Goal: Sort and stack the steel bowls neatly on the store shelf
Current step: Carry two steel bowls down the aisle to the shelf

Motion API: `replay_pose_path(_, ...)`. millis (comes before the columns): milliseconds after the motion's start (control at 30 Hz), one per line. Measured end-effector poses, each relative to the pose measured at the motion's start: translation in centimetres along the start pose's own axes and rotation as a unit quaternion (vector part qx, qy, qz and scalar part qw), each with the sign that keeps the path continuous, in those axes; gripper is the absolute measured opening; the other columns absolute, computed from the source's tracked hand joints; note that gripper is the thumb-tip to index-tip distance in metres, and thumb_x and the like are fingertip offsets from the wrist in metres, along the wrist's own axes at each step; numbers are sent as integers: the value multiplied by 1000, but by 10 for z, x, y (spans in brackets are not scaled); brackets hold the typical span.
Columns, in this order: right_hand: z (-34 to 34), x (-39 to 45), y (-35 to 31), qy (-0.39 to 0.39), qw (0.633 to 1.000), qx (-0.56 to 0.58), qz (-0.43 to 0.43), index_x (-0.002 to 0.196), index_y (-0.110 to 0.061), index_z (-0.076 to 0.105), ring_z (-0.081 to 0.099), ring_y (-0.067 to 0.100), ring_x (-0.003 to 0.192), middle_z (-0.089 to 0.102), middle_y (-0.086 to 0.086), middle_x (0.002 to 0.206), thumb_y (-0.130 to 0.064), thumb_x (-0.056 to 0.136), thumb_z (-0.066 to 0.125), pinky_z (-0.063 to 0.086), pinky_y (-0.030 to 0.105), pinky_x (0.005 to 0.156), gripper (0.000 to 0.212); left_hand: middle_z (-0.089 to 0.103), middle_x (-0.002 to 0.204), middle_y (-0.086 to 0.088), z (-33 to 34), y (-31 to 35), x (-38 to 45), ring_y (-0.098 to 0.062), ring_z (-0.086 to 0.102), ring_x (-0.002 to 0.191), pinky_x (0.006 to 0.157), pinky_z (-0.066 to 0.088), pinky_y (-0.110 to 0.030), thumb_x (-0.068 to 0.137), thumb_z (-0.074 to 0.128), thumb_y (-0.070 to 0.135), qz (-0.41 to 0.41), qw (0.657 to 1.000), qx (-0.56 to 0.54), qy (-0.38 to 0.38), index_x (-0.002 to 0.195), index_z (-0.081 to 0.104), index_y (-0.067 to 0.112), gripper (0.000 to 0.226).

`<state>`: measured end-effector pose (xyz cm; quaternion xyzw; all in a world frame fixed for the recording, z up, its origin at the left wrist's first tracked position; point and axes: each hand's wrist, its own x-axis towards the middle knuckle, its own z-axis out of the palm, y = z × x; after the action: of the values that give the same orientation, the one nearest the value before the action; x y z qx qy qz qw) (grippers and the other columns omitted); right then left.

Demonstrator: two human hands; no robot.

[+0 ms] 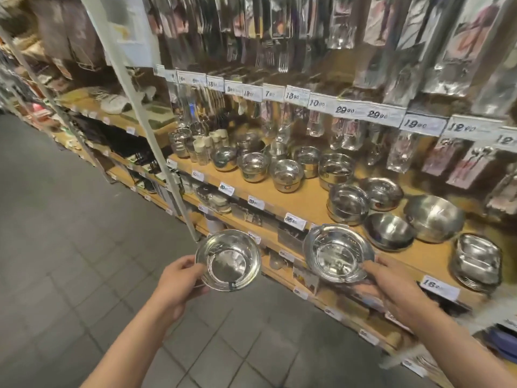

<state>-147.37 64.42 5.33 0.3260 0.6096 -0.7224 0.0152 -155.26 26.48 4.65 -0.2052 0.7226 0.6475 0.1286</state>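
Bowls filled our view: two shiny steel ones, one in each hand, held out over the grey tiled floor point(70, 247) in front of a wooden store shelf point(302, 203). Both bowls faced mouth up and tipped a little toward us, so we looked straight into them; being round, neither had a long axis to speak of.

The left bowl point(228, 260) was shallow, with a flat circular base, a wide flared rim and a small dark sticker at its near edge. Our left hand point(179, 284) grasped it at the near left rim, thumb on top of the rim and fingers curled underneath, the forearm reaching up from the bottom of the view.

The right bowl point(338, 253) looked slightly larger and deeper, with what seemed to be a second rim nested beneath it (we could not be sure whether it was one bowl or two stacked). It hung just in front of the shelf edge. Our right hand point(397, 287) gripped its near right rim, thumb over the lip, fingers below.

On the shelf behind stood more steel bowls: small deep ones in a row point(279, 169), a stack point(347, 203) and wide bowls point(432, 217) toward the right. White price tags point(295, 221) lined the shelf edge, and packaged cutlery point(279, 37) hung above.
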Motion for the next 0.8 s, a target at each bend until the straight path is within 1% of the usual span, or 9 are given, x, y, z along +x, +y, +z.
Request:
replay_pose_path(167, 19, 62, -40, 19, 1000, -18, -15, 111, -5, 63, 78, 21, 77, 80, 9, 87, -2, 98, 58, 61, 30, 55, 14, 75, 79, -2, 41, 47, 82, -13, 70, 61, 61, 59, -28, 82, 65, 2, -2, 999, 0, -39, 96, 74, 13, 20)
replay_pose_path(267, 25, 94, -55, 22, 1000, -12, -15, 114, -4, 62, 78, 27, 89, 80, 12, 95, -3, 98, 59, 64, 38, 69, 17, 77, 79, -4, 73, 69, 130, -15, 72, 64, 62, 61, -30, 82, 64, -1, -9, 997, 8, -79, 94, 73, 13, 20)
replay_pose_path(367, 34, 120, -67, 61, 998, 18, -11, 114, -3, 62, 78, 30, 88, 79, 13, 96, -4, 99, 60, 63, 49, 80, 15, 78, 77, -5, 108, 87, 179, -17, 74, 66, 59, 60, -27, 84, 63, -4, -17, 992, 29, -121, 100, 70, 9, 21)
replay_pose_path(400, 37, 128, -70, 72, 997, 26, -13, 112, -4, 62, 78, 28, 83, 80, 11, 92, -4, 99, 60, 64, 47, 76, 14, 78, 78, -5, 121, 92, 196, -17, 75, 66, 57, 60, -26, 85, 63, -5, -20, 989, 36, -141, 102, 69, 9, 22)
replay_pose_path(500, 49, 152, -76, 111, 993, 14, -22, 104, -5, 65, 72, 15, 56, 74, 1, 67, -6, 99, 61, 61, 29, 55, 6, 79, 80, -8, 159, 104, 242, -21, 76, 72, 60, 61, -29, 87, 66, -4, -27, 979, 63, -195, 105, 67, 6, 21)
replay_pose_path(567, 58, 169, -77, 154, 988, 21, -11, 103, -1, 62, 65, 14, 48, 62, 4, 62, -8, 99, 62, 61, 31, 57, 8, 79, 89, -15, 183, 111, 272, -31, 76, 84, 69, 64, -38, 86, 65, -7, -37, 971, 83, -220, 109, 66, 3, 25)
replay_pose_path(667, 74, 189, -78, 201, 978, 52, 7, 106, 2, 60, 64, 15, 54, 59, 6, 66, -8, 98, 65, 62, 29, 56, 14, 76, 101, -22, 208, 114, 304, -46, 70, 102, 90, 57, -59, 88, 64, -8, -43, 956, 134, -257, 112, 68, 1, 26)
replay_pose_path(733, 85, 198, -81, 215, 974, 76, 15, 101, 3, 58, 64, 24, 67, 55, 14, 79, -8, 96, 66, 63, 30, 57, 14, 76, 99, -22, 222, 114, 321, -45, 71, 98, 89, 55, -62, 87, 65, -9, -42, 942, 161, -292, 109, 72, 0, 26)
replay_pose_path(800, 96, 203, -83, 230, 970, 82, 17, 87, -5, 52, 57, 17, 59, 42, 9, 75, -9, 96, 67, 64, 34, 61, 18, 77, 97, -21, 233, 109, 332, -38, 72, 90, 89, 56, -62, 83, 67, -9, -50, 934, 170, -311, 108, 75, 2, 27)
